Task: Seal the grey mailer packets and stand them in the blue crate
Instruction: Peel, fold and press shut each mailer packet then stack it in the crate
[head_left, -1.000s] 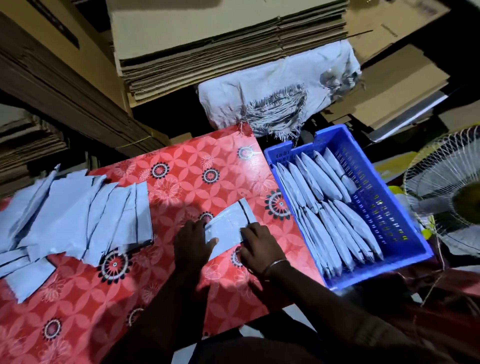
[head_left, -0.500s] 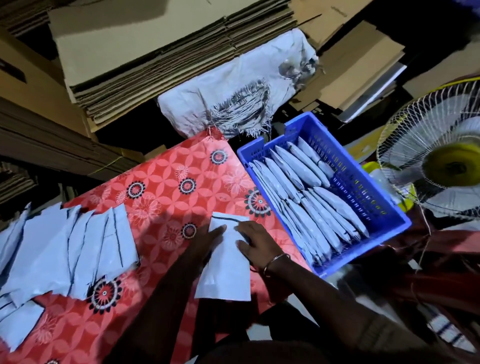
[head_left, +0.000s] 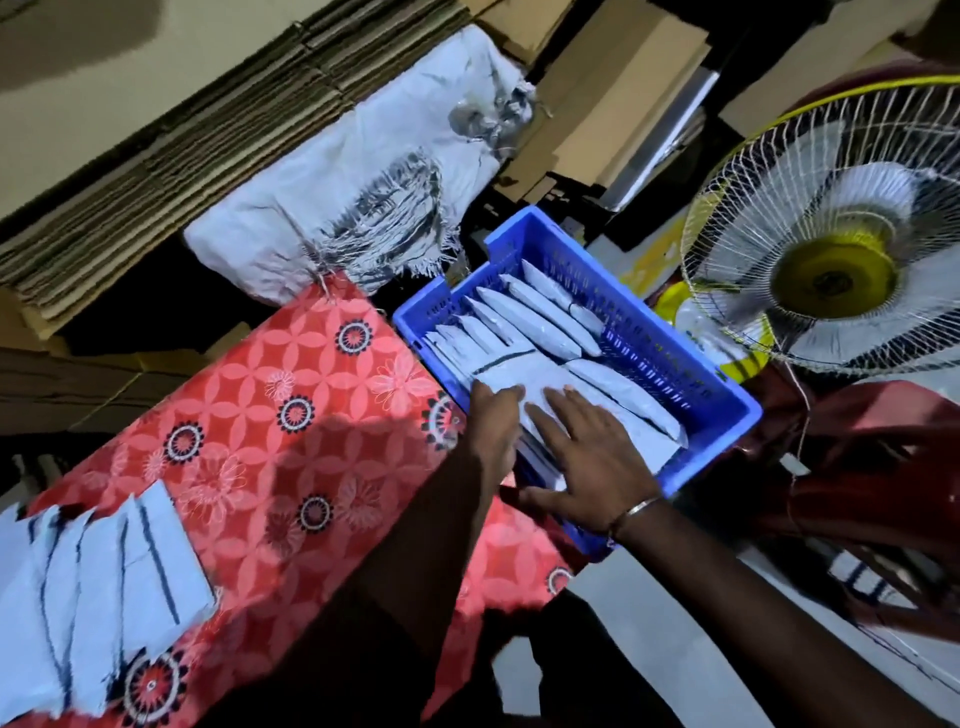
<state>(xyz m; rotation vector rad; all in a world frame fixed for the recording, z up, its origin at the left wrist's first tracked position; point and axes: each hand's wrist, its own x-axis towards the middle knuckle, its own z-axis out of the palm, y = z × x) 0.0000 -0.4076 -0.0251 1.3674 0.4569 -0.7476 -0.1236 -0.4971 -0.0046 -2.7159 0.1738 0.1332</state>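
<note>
Once sealed on the red floral tabletop (head_left: 249, 415), the flat grey plastic mailer packet (head_left: 524, 376) moved toward three o'clock into the slotted blue plastic crate (head_left: 722, 395), my left hand (head_left: 496, 421) and right hand (head_left: 592, 447) pressing it with straightened fingers.

Single head-worn wide-angle view, looking forward and steeply down.

The camera sits close above both hands, left hand (head_left: 493, 415) and right hand (head_left: 587, 447), over the blue crate (head_left: 727, 400). The frame is tilted; the red table (head_left: 249, 415) fills lower left, a fan (head_left: 831, 234) upper right.

Both arms reach forward; left hand (head_left: 493, 421) and right hand (head_left: 592, 452) side by side, fingers straight, palms down.
</note>
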